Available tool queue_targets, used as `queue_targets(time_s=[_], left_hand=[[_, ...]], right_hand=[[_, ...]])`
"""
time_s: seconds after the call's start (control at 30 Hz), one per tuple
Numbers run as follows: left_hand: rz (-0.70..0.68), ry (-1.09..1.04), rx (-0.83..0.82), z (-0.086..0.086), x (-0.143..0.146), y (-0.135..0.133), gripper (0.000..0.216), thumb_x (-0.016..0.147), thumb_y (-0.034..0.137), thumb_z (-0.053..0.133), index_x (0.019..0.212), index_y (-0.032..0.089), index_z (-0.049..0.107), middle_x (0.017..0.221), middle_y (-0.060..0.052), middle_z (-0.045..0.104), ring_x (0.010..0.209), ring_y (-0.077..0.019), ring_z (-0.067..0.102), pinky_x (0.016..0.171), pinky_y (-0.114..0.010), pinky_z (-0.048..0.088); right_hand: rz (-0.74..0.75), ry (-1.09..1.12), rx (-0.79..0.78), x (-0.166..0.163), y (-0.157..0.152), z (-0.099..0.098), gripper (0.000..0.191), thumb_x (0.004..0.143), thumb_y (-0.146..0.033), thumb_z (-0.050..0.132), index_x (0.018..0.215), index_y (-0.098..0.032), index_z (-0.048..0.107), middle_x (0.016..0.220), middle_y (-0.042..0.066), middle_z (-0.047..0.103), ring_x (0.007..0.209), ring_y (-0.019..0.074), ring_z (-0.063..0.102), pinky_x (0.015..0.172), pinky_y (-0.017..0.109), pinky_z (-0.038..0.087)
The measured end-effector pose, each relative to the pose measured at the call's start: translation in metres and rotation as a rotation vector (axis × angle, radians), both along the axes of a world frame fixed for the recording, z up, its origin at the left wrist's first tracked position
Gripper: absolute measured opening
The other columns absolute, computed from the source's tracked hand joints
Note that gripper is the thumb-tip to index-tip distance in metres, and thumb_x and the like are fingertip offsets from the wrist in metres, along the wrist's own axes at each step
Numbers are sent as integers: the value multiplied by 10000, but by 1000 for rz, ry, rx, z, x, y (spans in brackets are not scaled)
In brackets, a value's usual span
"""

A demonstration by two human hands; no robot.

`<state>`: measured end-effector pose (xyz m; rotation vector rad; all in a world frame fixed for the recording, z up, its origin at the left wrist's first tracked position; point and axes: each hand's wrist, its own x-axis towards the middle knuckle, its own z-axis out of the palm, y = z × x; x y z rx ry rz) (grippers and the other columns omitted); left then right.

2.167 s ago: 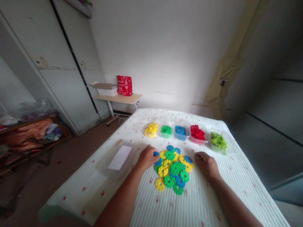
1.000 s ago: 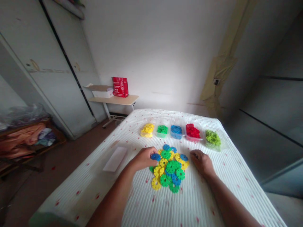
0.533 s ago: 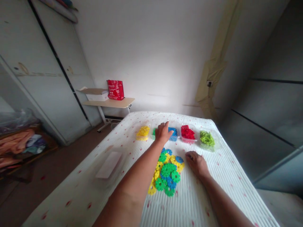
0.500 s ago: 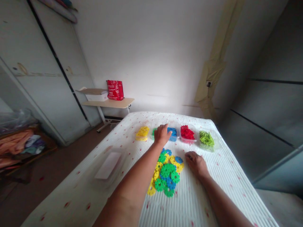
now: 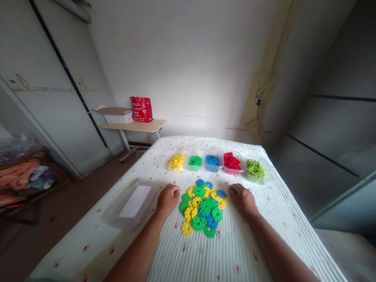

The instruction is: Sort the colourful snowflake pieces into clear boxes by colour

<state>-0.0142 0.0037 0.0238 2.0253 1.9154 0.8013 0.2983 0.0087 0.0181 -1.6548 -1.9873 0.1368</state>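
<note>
A loose pile of flat, notched plastic discs (image 5: 207, 206) in green, yellow and blue lies on the white ribbed cover between my two hands. My left hand (image 5: 169, 197) rests in a loose fist left of the pile, apart from it, with nothing visible in it. On the other side, my right hand (image 5: 243, 198) lies with its fingers curled in, close to the blue and yellow discs at the pile's right edge; nothing shows in its grip. Behind the pile stand clear tubs of yellow pieces (image 5: 176, 160), green pieces (image 5: 195, 161), blue pieces (image 5: 212, 160), red pieces (image 5: 232, 161) and lime-green pieces (image 5: 255, 169).
Left of my left hand is a clear plastic container (image 5: 132, 219) with a white rectangle (image 5: 136, 201) in it. Beyond the covered surface, a small side table (image 5: 141, 126) holds a red bag (image 5: 141, 109) and a white box (image 5: 118, 116). A wall rises behind.
My left hand has come back from above the green and blue tubs and down to the left of the pile, uncovering the tubs and more discs. My right hand has stayed in place.
</note>
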Motion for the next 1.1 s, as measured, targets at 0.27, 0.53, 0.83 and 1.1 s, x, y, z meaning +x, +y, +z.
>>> queue_targets(time_s=[0.27, 0.53, 0.83, 1.1], left_hand=[[2, -58, 47, -4, -3, 3, 204, 773, 112, 472, 783, 188, 661, 835, -20, 659, 816, -121, 597, 763, -217, 421], [10, -84, 46, -9, -5, 5, 193, 773, 116, 481, 780, 189, 660, 839, -15, 661, 815, -118, 592, 753, -215, 423], [0, -91, 70, -12, -6, 6, 193, 763, 104, 483, 780, 183, 658, 831, -19, 663, 810, -118, 594, 756, -220, 427], [2, -84, 55, -6, -5, 4, 205, 777, 110, 470, 792, 179, 662, 845, -29, 668, 822, -127, 598, 770, -233, 431]], right_hand=[[33, 84, -11, 0, -4, 4, 224, 770, -242, 439, 815, -190, 652, 857, 69, 663, 771, 178, 609, 707, 269, 447], [261, 469, -131, 1, -11, 15, 308, 807, -422, 487, 756, -172, 660, 742, 53, 652, 711, 186, 605, 659, 299, 492], [456, 102, 93, -17, -11, 6, 263, 884, -293, 446, 989, -224, 678, 1034, 86, 669, 971, 215, 589, 827, 364, 489], [317, -88, 96, 7, -5, 11, 269, 819, -158, 416, 893, -192, 672, 956, 71, 687, 897, 199, 605, 810, 338, 475]])
